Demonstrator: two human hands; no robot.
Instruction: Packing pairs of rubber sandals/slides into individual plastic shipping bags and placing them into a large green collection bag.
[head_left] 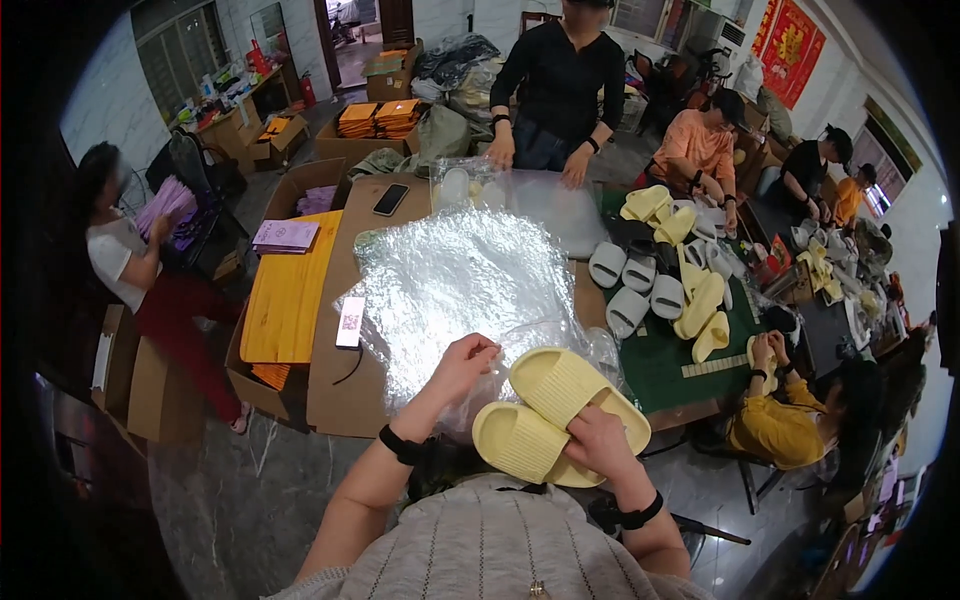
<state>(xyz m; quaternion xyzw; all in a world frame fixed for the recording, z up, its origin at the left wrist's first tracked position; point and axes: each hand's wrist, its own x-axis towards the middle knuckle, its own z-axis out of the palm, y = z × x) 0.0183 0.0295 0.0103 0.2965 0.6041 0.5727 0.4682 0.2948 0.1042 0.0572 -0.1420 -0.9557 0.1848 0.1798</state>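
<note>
Yellow slippers [520,443] are held in the right hand [600,440], long axes slanting leftward, while the left hand [466,366], nearer to the clear plastic [470,290], seems to pinch it with narrow grip.

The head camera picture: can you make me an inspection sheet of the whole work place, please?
Surface: brown tabletop, with shiny clear plastic spread over its middle and a green mat at the right.
Job's things: two yellow slippers, held together over the near table edge.
Clutter: phone, white tag, loose grey slippers on the mat.
Grips: right hand holds the yellow slippers; left hand is at the plastic, but whether it pinches any is unclear.
Cables: one short dark cord by the tag; power cables, nothing seen.
Surroundings: a person in black across the table, other people to both sides, cardboard boxes at the left.
</note>
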